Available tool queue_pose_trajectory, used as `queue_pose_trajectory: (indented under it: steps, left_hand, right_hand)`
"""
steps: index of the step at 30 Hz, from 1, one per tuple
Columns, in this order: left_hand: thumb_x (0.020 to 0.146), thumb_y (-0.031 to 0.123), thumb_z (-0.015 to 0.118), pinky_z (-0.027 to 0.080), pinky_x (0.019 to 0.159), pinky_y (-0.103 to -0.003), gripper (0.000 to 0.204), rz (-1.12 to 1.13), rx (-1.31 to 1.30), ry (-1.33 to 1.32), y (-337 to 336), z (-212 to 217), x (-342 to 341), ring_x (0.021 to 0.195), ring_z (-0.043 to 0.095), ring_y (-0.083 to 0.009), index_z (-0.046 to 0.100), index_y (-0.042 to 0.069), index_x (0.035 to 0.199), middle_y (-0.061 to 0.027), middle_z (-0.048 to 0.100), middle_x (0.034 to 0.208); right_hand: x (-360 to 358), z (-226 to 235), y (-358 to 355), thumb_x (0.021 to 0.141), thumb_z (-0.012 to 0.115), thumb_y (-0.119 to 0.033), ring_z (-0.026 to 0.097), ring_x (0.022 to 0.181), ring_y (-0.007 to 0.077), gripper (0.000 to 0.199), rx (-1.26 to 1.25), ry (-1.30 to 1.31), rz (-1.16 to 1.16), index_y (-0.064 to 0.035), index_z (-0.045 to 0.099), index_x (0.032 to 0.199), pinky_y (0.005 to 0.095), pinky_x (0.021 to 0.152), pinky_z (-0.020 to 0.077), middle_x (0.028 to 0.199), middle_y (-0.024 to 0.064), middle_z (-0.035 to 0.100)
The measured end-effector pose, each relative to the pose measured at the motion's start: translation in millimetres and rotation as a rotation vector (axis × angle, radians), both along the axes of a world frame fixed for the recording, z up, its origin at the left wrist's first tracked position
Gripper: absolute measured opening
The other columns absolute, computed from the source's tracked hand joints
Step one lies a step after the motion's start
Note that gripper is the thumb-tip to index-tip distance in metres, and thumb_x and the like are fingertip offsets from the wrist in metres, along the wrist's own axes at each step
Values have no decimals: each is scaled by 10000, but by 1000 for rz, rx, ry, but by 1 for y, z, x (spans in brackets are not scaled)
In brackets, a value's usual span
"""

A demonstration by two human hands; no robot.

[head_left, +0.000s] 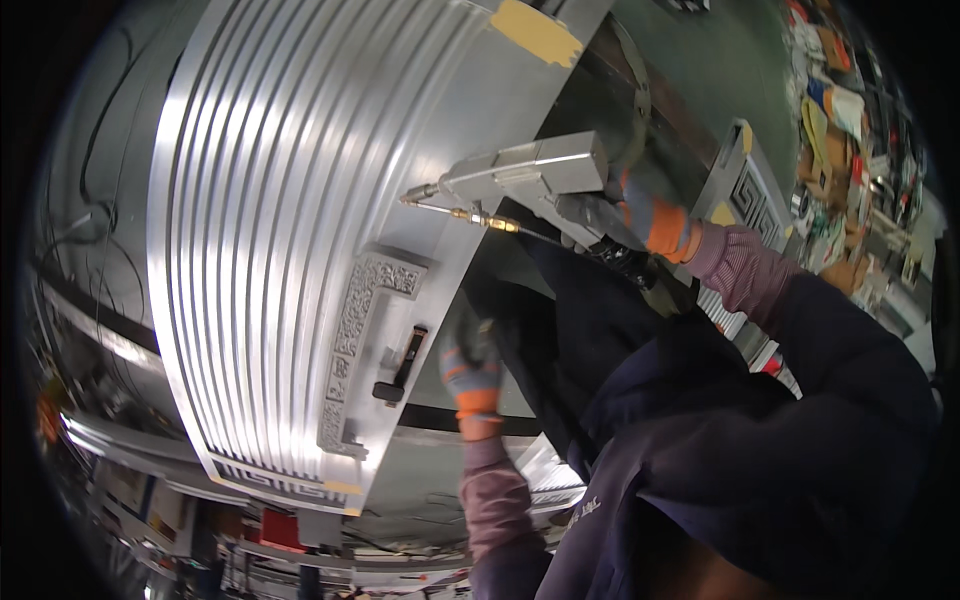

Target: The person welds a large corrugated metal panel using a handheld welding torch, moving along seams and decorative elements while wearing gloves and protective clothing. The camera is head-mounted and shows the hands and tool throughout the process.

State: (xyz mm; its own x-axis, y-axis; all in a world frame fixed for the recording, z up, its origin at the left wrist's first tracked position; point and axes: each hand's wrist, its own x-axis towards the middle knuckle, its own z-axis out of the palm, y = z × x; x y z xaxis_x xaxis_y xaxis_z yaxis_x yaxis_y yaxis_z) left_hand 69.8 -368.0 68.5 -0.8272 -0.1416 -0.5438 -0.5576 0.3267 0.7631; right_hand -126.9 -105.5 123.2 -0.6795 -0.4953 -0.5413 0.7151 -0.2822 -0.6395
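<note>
Across the left half of my view, I read the big ridged panel [255, 220] as bare metal, glossy along its smooth ribs. The relief strip [347, 335] at lower centre looks like dull grey metal, rough with carving. I can't tell whether the dark handle [405, 362] beside it is plastic or coated metal. The yellow patch [537, 32] at top centre looks matt and papery. Mid-frame, the boxy tool [530, 165] shows smooth satin metal, its fitting [490, 220] shiny and brass-like. I see matt cloth-like gloves [668, 228], a ribbed knit cuff [740, 268] at right and, lower right, a soft dark cloth jacket [700, 440].
</note>
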Motion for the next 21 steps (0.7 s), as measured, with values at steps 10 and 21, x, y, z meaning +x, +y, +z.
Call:
queue_pose_trajectory:
  steps: [10,21]
  left_hand:
    - [661,528,777,240,1145,-454,1105,-462,-1062,-234,-174,-47,-37,1384,287,-358,194,129,1510,-166,304,1509]
    - [659,170,756,477,856,-453,726,-402,-759,-179,-225,-78,-1,1026,567,-349,425,95,1301,-138,590,1067]
  right_hand:
    - [70,-10,-13,992,463,-137,536,1176,184,419,37,-61,-93,4,389,1380,263,981,466,1309,125,498]
    - [85,-30,15,1028,333,-369,546,1183,195,528,-157,-243,-205,-25,309,1428,220,897,518,1320,117,481]
